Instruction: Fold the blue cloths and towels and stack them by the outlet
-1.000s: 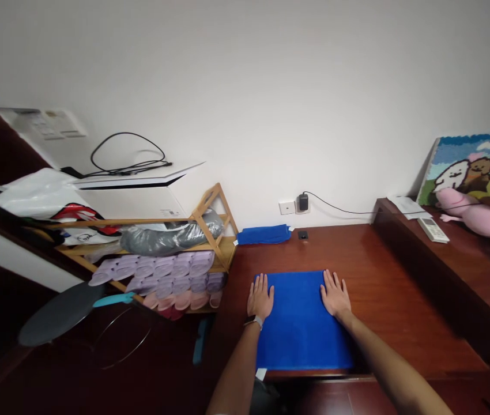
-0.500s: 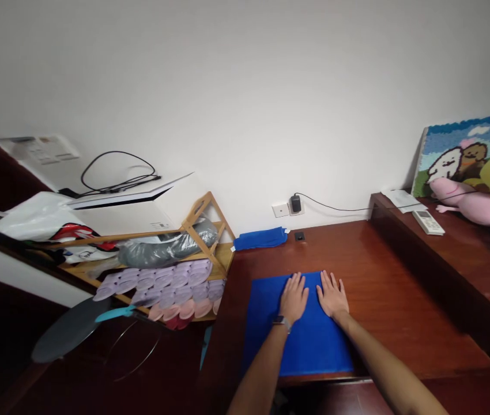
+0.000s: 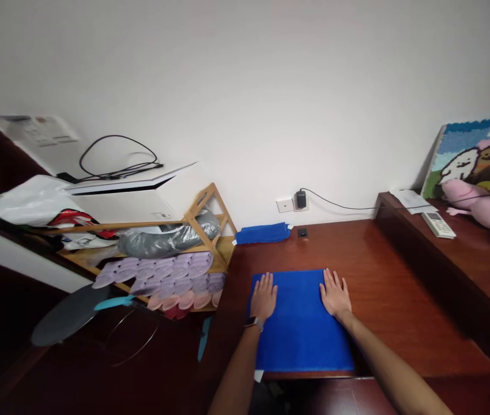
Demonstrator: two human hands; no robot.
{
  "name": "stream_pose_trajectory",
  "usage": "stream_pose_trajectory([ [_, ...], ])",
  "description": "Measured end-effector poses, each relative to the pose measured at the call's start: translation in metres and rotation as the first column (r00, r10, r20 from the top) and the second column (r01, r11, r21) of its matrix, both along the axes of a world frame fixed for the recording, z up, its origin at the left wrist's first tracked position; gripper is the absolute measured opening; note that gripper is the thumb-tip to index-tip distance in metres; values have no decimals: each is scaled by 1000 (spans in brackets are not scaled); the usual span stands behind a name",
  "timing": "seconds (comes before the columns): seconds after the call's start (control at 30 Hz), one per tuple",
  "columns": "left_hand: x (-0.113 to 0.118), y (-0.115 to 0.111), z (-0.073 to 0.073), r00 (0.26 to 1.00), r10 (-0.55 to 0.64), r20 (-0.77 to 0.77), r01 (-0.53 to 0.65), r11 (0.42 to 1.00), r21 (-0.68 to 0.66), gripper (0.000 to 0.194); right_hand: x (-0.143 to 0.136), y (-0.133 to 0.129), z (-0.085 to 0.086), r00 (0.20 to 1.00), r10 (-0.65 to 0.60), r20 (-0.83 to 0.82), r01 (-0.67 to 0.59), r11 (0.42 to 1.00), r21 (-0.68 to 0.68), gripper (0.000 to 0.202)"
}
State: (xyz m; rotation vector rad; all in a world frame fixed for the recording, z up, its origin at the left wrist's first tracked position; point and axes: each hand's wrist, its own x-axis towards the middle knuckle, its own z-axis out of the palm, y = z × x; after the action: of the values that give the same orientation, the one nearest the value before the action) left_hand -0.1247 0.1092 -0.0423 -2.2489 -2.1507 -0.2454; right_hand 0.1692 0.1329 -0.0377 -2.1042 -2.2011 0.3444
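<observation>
A blue cloth (image 3: 299,323) lies flat on the reddish-brown desk (image 3: 400,311), its near edge along the desk's front edge. My left hand (image 3: 264,298), with a watch on the wrist, rests palm down on the cloth's left side near the far corner. On the right side, my right hand (image 3: 335,294) lies flat at the far corner, fingers stretched. Neither hand grips anything. A white tag shows at the cloth's near left corner. Against the wall, a folded blue cloth (image 3: 263,233) lies at the desk's back left.
Left of the desk stands a wooden rack (image 3: 210,225) with slippers, bags and a white box (image 3: 128,202). A black plug (image 3: 301,199) is in the wall socket. On the raised right surface are a remote (image 3: 438,225), a pink toy (image 3: 482,207) and a picture (image 3: 474,158).
My left hand has moved left across the cloth, from near its middle to its left edge. My right hand has stayed at the right corner. The view has shifted slightly.
</observation>
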Motion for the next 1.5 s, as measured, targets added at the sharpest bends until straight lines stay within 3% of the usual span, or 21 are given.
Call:
stream_pose_trajectory([
  [0.1, -45, -9, -5, 999, 51, 3, -51, 998, 39, 61, 0, -1, -2, 1000, -3, 3, 3, 1000, -2, 69],
  [0.2, -56, -14, -4, 998, 69, 15, -70, 995, 77, 60, -1, 0, -4, 1000, -6, 3, 6, 1000, 0, 69],
  [0.33, -36, -38, 9, 996, 79, 38, -84, 986, 143, 59, 3, 7, 3, 998, 0, -59, -1, 1000, -22, 69],
  [0.43, -17, -77, 13, 996, 21, 92, -38, 981, 190, 57, 20, 0, 10, 979, -23, -203, 23, 1000, -4, 68],
  [0.57, 13, -131, 9, 986, -20, 167, -12, 982, 188, 57, 49, -58, 0, 963, -20, -269, 65, 985, 159, 68],
  [0.67, 53, -148, 11, 978, -121, 172, 91, 981, 173, 56, 56, -115, -14, 979, 48, -197, 1, 972, 237, 68],
  [0.77, 103, -147, 17, 959, -238, 156, 217, 966, 141, 56, 47, -146, -16, 985, 102, -142, -65, 966, 249, 67],
  [0.9, 147, -148, 11, 959, -257, 115, 251, 966, 67, 59, 30, -143, -11, 992, 77, -98, -59, 982, 182, 68],
  [1.03, 149, -152, 2, 964, -251, 87, 248, 968, 44, 58, 24, -136, -17, 995, 67, -70, -58, 991, 124, 67],
  [1.13, 152, -147, 8, 967, -234, 99, 230, 972, 48, 58, 24, -139, -21, 996, 66, -64, -57, 991, 124, 68],
  [1.27, 185, -124, 23, 944, -304, 132, 301, 953, 38, 59, 26, -143, -18, 996, 91, -22, -88, 991, 104, 65],
  [1.37, 207, -106, 25, 925, -338, 173, 346, 938, -17, 60, 28, -144, -16, 988, 153, -1, -152, 982, 109, 67],
  [1.43, 206, -101, 21, 925, -332, 185, 346, 937, -48, 60, 28, -144, -17, 989, 145, -14, -142, 984, 110, 66],
  [1.5, 185, -103, 15, 932, -318, 173, 329, 943, -44, 61, 27, -143, -19, 994, 104, -38, -99, 989, 110, 65],
])
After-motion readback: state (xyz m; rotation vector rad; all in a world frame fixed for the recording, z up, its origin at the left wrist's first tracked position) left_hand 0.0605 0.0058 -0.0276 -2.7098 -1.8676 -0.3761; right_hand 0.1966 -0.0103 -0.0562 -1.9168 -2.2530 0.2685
